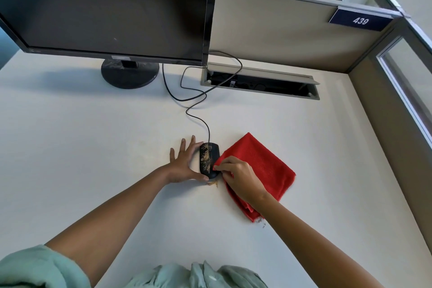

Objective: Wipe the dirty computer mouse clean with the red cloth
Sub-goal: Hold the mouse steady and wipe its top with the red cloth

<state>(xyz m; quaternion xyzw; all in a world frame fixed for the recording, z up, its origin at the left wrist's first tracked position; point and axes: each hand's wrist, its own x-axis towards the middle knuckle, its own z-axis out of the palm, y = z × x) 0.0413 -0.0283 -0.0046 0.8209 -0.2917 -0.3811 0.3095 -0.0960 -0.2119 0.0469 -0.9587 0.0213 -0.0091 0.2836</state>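
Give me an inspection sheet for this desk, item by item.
Surface: white desk, tan crumbs beside the mouse.
Job's things: black corded computer mouse, speckled with tan grime; folded red cloth at its right.
Clutter: nothing seen.
Hands: left hand steadies the mouse; right hand pinches the cloth's corner against it.
Cables: thin black mouse cable loops toward the open cable tray.
Surroundings: dark monitor, beige partition, sign "439".
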